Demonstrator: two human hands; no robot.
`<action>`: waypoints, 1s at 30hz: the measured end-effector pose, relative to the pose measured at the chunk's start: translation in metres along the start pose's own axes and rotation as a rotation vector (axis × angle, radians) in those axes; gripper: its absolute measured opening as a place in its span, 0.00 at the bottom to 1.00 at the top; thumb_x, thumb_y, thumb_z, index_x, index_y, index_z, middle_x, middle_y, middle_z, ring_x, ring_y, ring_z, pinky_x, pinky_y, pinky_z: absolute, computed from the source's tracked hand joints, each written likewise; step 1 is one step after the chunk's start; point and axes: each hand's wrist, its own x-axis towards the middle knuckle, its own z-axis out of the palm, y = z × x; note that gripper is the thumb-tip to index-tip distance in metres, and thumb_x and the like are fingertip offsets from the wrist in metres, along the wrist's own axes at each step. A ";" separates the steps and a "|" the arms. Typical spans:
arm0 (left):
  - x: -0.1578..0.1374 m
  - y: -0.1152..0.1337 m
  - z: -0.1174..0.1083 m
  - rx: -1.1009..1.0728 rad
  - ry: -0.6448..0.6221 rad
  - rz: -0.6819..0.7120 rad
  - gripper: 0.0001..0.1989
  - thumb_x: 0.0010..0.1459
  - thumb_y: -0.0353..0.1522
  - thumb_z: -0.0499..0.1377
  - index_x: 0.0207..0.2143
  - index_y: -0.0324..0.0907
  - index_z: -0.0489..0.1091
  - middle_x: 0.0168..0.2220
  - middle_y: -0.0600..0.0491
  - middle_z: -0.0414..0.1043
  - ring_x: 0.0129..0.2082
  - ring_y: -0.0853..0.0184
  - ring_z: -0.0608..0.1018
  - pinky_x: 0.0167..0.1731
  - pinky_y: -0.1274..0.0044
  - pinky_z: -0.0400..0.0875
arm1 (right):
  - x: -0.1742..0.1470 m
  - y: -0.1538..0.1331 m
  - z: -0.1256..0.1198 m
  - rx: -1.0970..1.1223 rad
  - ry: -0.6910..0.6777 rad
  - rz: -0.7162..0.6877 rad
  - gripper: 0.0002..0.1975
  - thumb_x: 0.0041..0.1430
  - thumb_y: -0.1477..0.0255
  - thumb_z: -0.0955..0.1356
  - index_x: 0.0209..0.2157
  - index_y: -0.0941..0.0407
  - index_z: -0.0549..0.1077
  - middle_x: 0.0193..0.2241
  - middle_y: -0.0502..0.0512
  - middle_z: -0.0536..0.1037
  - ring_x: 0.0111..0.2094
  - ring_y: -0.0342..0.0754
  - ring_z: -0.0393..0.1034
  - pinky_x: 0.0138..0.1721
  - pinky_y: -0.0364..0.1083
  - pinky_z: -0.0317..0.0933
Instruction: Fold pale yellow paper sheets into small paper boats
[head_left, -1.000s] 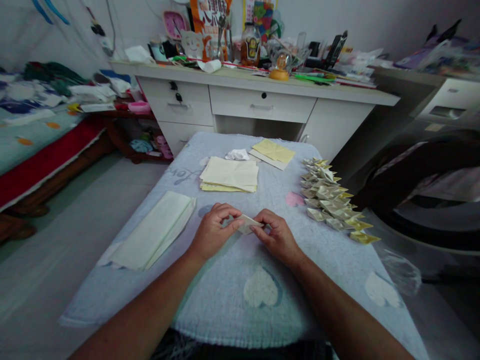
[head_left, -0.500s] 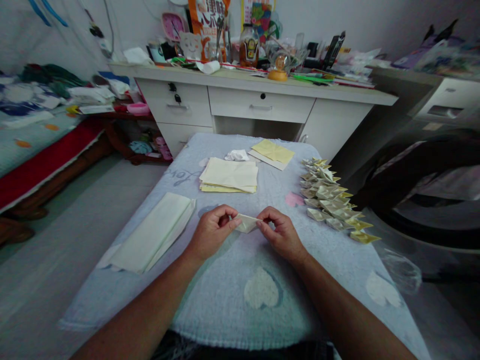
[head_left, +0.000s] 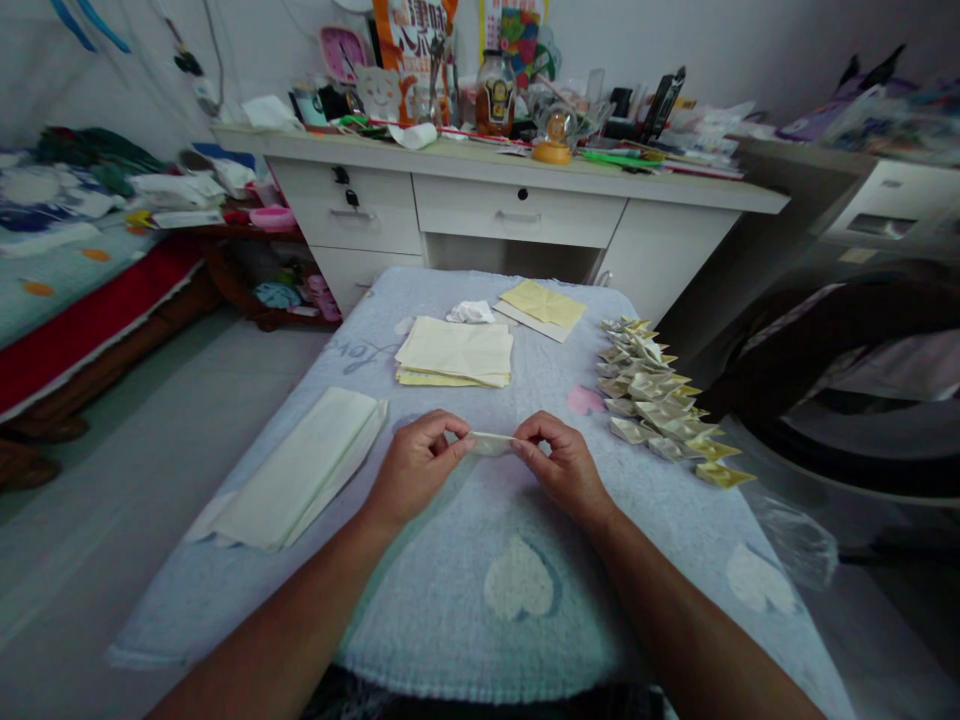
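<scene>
A paper stack [head_left: 454, 348] lies beyond the hands [head_left: 416, 462], paper boats [head_left: 654, 387] rightward.

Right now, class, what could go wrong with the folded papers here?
The small cream folded paper is pinched at opposite ends by the left hand and right hand; a hard tug from either grip might tear it.
The grey-and-yellow boat-like paper pieces sit crowded together; a sideways bump could scatter them.

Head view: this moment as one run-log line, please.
left hand: pinches folded paper, left end | right hand: pinches right end | pointed paper pieces: grouped at right | paper stack: beyond hands
</scene>
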 end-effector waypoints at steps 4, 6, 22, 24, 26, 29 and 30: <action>-0.004 0.005 0.005 0.141 -0.012 0.191 0.04 0.56 0.27 0.57 0.31 0.41 0.71 0.38 0.50 0.72 0.35 0.69 0.74 0.32 0.80 0.68 | 0.001 0.003 -0.001 -0.081 0.053 -0.048 0.05 0.58 0.74 0.65 0.29 0.54 0.70 0.27 0.50 0.69 0.30 0.45 0.64 0.34 0.44 0.58; -0.006 0.004 0.007 0.212 -0.033 0.270 0.07 0.56 0.24 0.55 0.33 0.41 0.71 0.40 0.50 0.73 0.40 0.67 0.75 0.39 0.77 0.69 | 0.001 0.005 -0.001 -0.111 0.071 -0.054 0.05 0.57 0.77 0.64 0.30 0.54 0.70 0.28 0.51 0.69 0.31 0.45 0.64 0.35 0.44 0.59; -0.010 0.010 0.009 0.614 -0.439 0.442 0.08 0.53 0.29 0.59 0.37 0.43 0.71 0.40 0.49 0.73 0.44 0.59 0.71 0.47 0.65 0.62 | 0.002 0.014 -0.006 -0.631 -0.183 0.043 0.07 0.55 0.76 0.64 0.35 0.56 0.73 0.37 0.57 0.72 0.41 0.52 0.62 0.44 0.49 0.54; -0.010 0.008 0.011 0.597 -0.435 0.407 0.07 0.57 0.33 0.58 0.38 0.42 0.72 0.39 0.49 0.73 0.42 0.59 0.71 0.45 0.66 0.64 | 0.001 0.014 -0.004 -0.689 -0.169 0.065 0.08 0.55 0.71 0.67 0.38 0.56 0.71 0.40 0.57 0.71 0.43 0.54 0.61 0.44 0.51 0.53; -0.009 0.005 0.014 0.605 -0.421 0.379 0.07 0.60 0.34 0.56 0.38 0.42 0.72 0.37 0.49 0.73 0.41 0.61 0.71 0.42 0.68 0.65 | 0.001 0.015 -0.001 -0.737 -0.159 0.080 0.11 0.54 0.68 0.69 0.39 0.56 0.69 0.41 0.58 0.70 0.44 0.55 0.60 0.44 0.51 0.52; -0.008 0.000 0.020 0.644 -0.418 0.374 0.06 0.59 0.31 0.58 0.39 0.43 0.74 0.38 0.50 0.73 0.41 0.62 0.70 0.41 0.70 0.65 | 0.003 0.017 0.003 -0.802 -0.137 0.125 0.12 0.55 0.66 0.69 0.40 0.56 0.69 0.42 0.59 0.70 0.44 0.56 0.60 0.44 0.52 0.52; -0.008 0.000 0.021 0.653 -0.418 0.374 0.07 0.58 0.30 0.59 0.39 0.43 0.74 0.38 0.50 0.73 0.41 0.61 0.70 0.41 0.70 0.66 | 0.004 0.017 0.004 -0.822 -0.128 0.143 0.12 0.56 0.65 0.69 0.40 0.56 0.69 0.42 0.59 0.70 0.43 0.56 0.60 0.44 0.52 0.52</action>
